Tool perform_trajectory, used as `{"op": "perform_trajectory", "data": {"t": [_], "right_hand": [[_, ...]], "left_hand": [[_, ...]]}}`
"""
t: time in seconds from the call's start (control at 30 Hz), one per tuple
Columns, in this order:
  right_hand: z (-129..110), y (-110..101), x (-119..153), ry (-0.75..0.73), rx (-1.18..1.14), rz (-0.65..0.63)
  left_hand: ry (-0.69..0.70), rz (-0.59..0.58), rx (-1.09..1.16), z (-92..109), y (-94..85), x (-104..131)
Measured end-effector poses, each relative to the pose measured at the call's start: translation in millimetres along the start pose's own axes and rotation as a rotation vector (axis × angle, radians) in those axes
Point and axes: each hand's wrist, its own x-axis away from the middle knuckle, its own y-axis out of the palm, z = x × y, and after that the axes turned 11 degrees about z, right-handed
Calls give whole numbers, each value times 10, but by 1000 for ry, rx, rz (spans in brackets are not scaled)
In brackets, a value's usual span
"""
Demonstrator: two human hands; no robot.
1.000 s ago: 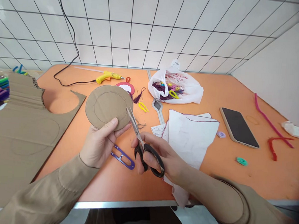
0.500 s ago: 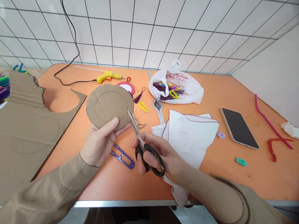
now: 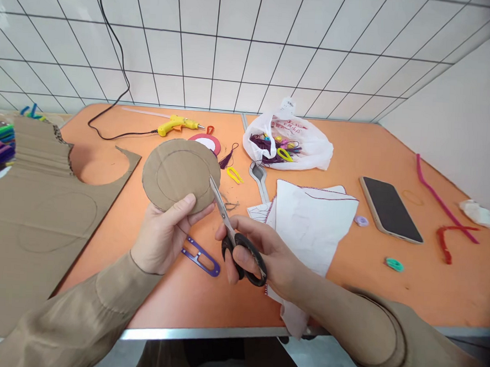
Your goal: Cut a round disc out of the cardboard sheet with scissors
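Note:
A round cardboard disc [image 3: 175, 173] with a smaller circle drawn inside it is held up in my left hand [image 3: 165, 231]. My thumb presses on its front near the lower edge, with the other fingers behind. My right hand [image 3: 261, 251] grips black-handled scissors [image 3: 227, 222], fingers through the loops. The blades look nearly closed and point up and left. Their tip lies over the right part of the disc, by the drawn circle; whether it pierces the cardboard I cannot tell. Below the disc, a purple thread snipper [image 3: 201, 256] rests on the table.
At left lies a large cardboard sheet [image 3: 28, 270] with a round cut-out. Behind are a corded yellow glue gun [image 3: 177, 125] and a white plastic bag [image 3: 309, 148] of tassels. White cloth [image 3: 309, 226] and a phone [image 3: 390, 209] lie to the right, beside pipe cleaners [image 3: 439, 190].
The scissor handles have closed slightly toward each other, while the disc has shifted a tiny bit to the right. Both hands keep their holds.

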Motion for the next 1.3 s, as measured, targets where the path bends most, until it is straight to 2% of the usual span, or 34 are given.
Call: {"op": "perform_trajectory", "data": {"t": [0.53,0.83,1.3], "right_hand": [[-1,-11,-10,-15,41,11],[8,20,-6,50,31,33],[20,-8,-7,35,-3,-5]], "left_hand": [[0,27,25,2,19,6],[-10,23,7,-2,-2,2],[-11,14,25,-24,-15,-18]]}}
